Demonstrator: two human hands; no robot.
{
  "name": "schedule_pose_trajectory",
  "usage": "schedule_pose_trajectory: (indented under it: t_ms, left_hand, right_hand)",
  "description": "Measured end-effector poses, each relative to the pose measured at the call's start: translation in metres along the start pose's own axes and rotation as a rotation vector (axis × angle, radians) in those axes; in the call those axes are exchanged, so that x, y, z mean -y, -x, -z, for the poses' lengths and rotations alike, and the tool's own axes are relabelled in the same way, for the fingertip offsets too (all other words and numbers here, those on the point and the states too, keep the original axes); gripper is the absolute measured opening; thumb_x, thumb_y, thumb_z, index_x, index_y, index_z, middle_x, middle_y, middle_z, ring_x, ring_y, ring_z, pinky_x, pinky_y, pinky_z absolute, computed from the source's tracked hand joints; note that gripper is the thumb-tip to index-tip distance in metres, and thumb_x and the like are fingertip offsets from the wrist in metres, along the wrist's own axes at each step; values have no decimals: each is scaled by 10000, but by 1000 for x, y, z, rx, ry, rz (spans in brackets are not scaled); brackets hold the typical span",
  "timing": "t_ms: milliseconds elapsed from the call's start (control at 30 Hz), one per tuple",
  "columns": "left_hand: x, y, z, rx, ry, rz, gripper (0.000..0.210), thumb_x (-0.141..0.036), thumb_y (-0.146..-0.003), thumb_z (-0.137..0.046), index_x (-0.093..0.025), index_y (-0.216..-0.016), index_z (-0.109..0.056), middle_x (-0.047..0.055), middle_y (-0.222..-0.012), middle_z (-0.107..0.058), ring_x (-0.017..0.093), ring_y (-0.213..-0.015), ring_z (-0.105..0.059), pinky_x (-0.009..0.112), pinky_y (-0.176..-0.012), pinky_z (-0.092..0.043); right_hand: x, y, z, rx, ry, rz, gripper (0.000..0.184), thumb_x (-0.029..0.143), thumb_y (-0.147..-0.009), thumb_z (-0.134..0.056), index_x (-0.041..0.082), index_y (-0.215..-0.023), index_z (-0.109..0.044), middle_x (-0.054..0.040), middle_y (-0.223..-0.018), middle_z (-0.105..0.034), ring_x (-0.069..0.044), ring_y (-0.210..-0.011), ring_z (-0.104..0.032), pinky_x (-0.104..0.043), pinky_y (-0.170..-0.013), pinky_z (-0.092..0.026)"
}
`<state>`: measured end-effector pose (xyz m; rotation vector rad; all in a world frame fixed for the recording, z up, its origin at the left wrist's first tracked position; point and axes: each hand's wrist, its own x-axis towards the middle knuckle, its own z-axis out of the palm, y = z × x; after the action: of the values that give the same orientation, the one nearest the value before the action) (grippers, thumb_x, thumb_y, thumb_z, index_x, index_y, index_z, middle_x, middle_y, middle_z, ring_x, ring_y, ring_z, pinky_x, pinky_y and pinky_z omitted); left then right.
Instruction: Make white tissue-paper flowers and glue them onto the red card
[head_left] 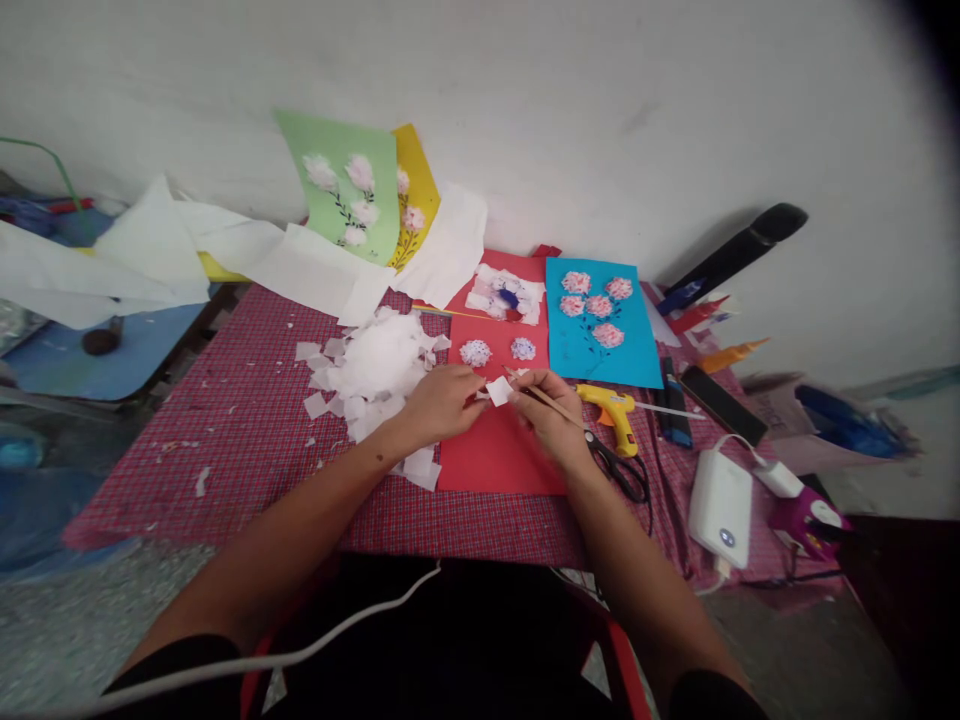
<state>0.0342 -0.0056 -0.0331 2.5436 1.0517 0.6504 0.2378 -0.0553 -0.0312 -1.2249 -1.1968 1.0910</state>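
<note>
Over a red card (495, 455), my left hand (446, 402) is closed, its thumb and fingertips pinched at the left edge of a small white paper square (499, 391). My right hand (553, 415) is closed round a thin wooden stick (553, 403), its fingertips at the square's right edge. Just beyond the fingers, two speckled white-and-purple paper puffs (475, 353) sit on the card. A heap of white paper squares (379, 365) lies beside my left hand. Farther back, stained white paper (510, 295) bears a dark blue blot.
A yellow glue gun (611, 410) and black scissors (622, 470) lie right of my right hand. Behind them is a blue card (570, 345) with pink puffs. Green (337, 150) and yellow cards lean on the wall. A white power bank (720, 505) lies at right.
</note>
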Motion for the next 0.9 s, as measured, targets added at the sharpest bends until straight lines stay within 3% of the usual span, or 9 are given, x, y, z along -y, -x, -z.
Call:
schedule_pose_trajectory:
  t_ms: [167,333,633,800,900]
  left_hand:
    - [-13,1,0,-51,279,59,115,-214,-973,-603,-195,-1016,-708,33,-944,-760,177,-846,-684,303,-774,-508]
    - [-16,1,-1,-82,430,99,246,-214,-960,-606,-220,-1166,-740,31,-1097,-810,191,-970,-738,302,-851,-538]
    - [-14,0,-5,-50,711,231,204,-272,-916,-627,-190,-1046,-762,22,-997,-799,181,-906,-717,294,-835,-520]
    - [-11,-1,-6,-42,855,312,208,-324,-904,-682,-189,-1040,-760,21,-963,-777,174,-873,-691,294,-816,-511]
    - [-9,-2,-7,-8,920,360,184,-337,-905,-694,-181,-989,-745,10,-876,-748,156,-797,-666,283,-775,-494]
  right_hand:
    - [-2,3,-5,-17,52,29,229,382,-843,-763,264,-958,-603,4,-875,-676,-139,-591,-548,-284,-525,-456]
    - [1,2,-7,-39,0,22,237,366,-821,-798,249,-935,-626,4,-862,-671,-144,-656,-577,-279,-590,-477]
    - [0,2,-6,-17,33,91,237,351,-815,-833,244,-960,-679,7,-872,-688,-172,-793,-647,-312,-752,-530]
    - [7,6,-1,-88,12,175,260,413,-952,-721,249,-1153,-706,-26,-969,-754,-126,-623,-600,-276,-575,-494]
    - [13,9,4,-168,16,291,295,463,-1039,-604,239,-1170,-743,-19,-849,-739,-112,-522,-540,-274,-496,-440]
